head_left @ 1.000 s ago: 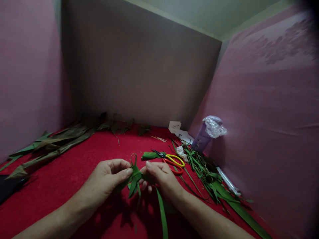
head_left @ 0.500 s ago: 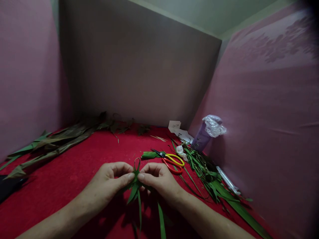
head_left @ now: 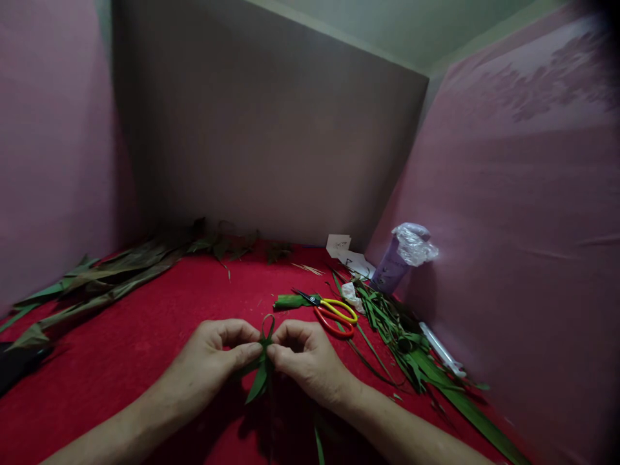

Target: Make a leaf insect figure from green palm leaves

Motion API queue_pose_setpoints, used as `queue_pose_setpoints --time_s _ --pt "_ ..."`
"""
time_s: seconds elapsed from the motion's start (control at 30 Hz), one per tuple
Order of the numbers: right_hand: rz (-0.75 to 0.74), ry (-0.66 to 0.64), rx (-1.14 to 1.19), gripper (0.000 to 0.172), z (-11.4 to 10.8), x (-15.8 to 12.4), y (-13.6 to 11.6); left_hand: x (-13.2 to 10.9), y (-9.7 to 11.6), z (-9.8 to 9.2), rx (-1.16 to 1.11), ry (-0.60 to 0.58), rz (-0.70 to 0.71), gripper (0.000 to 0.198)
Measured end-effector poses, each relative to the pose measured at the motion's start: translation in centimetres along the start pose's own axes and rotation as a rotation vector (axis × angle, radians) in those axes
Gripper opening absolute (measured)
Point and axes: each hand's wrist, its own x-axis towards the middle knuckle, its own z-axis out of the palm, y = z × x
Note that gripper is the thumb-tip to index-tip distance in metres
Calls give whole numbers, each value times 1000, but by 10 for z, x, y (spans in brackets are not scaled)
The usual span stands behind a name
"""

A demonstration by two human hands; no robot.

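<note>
A second ago the two hands sat a little apart, the right fingers stretched out flat and a long strip trailing from the work toward the near edge. Now the left hand and right hand have drawn together until thumbs and forefingers meet, the right fingers are curled in, and only a short end of that strip shows at the near edge. The loop that stood clear above the fingers now sits low against them.

The only writing is a few faint marks on the paper slips at the far right, too small to read. The label on the purple bottle, capped with crumpled clear plastic, cannot be read either.

The leaf knot lies exactly between the two grips, above the red bench near its near edge. Each grip is closed on it, thumb against forefinger, left from the left side and right from the right. The loop rises just above the pinch and a pointed green end hangs below it, toward the near left.

Beyond the right hand lie scissors with yellow and orange handles, their blades touching a rolled green leaf. A heap of green leaf strips runs along the right, with a white pen-like stick beside it. Dried brown leaves lie far left
</note>
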Motion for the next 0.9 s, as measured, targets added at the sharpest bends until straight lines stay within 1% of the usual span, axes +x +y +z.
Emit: queue_pose_setpoints --time_s 0.07,0.17,0.3,0.47,0.53,0.6,0.73,0.8,0.9 --pt "-26 23 -25 12 0 -2 -2 0 0 0 -26 -7 5 14" --pt "-41 29 -56 11 1 -4 -5 0 1 1 10 -28 -23 22" --pt "-50 24 -72 10 2 -4 -5 -2 1 2 20 -52 -48 19" --pt "-38 15 -81 11 3 -4 -5 -2 3 2 3 -31 -54 18" --pt "-22 -2 -75 15 1 -4 -6 -2 3 2 -1 -10 -40 17" --pt "-25 -5 -83 21 -1 -4 -7 -1 4 1 -15 5 -40 16" --pt "-75 39 -117 34 -5 -2 -6 0 6 -1 -47 12 -69 16" --pt "-76 31 -90 35 -6 0 -5 0 6 -2 -46 16 -79 17" --pt "-28 -6 -36 33 -5 1 -4 0 5 -2 -32 7 -82 17"
